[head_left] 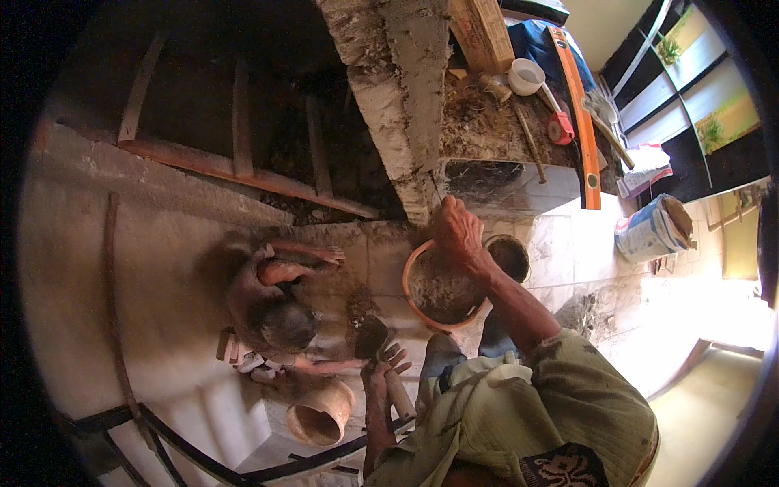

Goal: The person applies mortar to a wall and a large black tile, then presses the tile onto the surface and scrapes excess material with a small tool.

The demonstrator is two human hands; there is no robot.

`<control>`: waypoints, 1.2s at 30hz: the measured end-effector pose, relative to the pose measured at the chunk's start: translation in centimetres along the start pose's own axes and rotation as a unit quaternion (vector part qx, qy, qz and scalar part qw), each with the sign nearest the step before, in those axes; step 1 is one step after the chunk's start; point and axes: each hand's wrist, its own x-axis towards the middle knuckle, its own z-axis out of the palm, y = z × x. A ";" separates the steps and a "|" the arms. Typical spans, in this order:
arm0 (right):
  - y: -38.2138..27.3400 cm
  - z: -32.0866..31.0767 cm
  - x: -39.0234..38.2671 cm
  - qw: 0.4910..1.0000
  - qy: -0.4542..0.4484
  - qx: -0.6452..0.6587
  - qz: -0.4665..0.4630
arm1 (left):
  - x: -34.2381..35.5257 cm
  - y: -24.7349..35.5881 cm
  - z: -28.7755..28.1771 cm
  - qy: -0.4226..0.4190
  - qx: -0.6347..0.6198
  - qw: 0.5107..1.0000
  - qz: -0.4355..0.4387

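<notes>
Right hand [459, 232] is up at the foot of the rough cement edge [406, 105], knuckles toward us; we can't tell whether it grips a tool. Left hand [380, 375] is lower down, fingers spread wide, beside a dark blade [371, 334] and a wooden handle [398, 395]; no clear grip on either.

Mortar [442, 288] sits in the orange-rimmed basin [406, 277], right under the right forearm, small bucket [510, 258] just beside it.

Step looks like working mortar onto that edge. To do it well, we should take small loads, press them in firmly, then draw along the edge in one steady stroke. Keep the wrist off the glossy slab [519, 188] next to the corner. Let drips fall back into the basin. Check straightness with the orange level [578, 118] before it sets.

Watch the left side: a co-worker [272, 304] crouches there, arm reaching near our left hand. We should swing nothing that way.
</notes>
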 end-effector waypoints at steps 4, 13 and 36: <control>-0.6 -1.6 -1.8 0.999 -0.045 0.024 0.020 | 0.0 -0.3 -0.1 0.028 0.034 0.999 -0.008; 0.9 -0.6 -0.2 0.998 0.032 0.016 -0.048 | 0.1 -0.1 0.8 0.009 0.020 1.000 -0.017; 1.3 -1.8 -2.6 0.999 0.009 -0.014 -0.030 | 0.4 -0.6 0.1 0.014 0.045 0.998 -0.034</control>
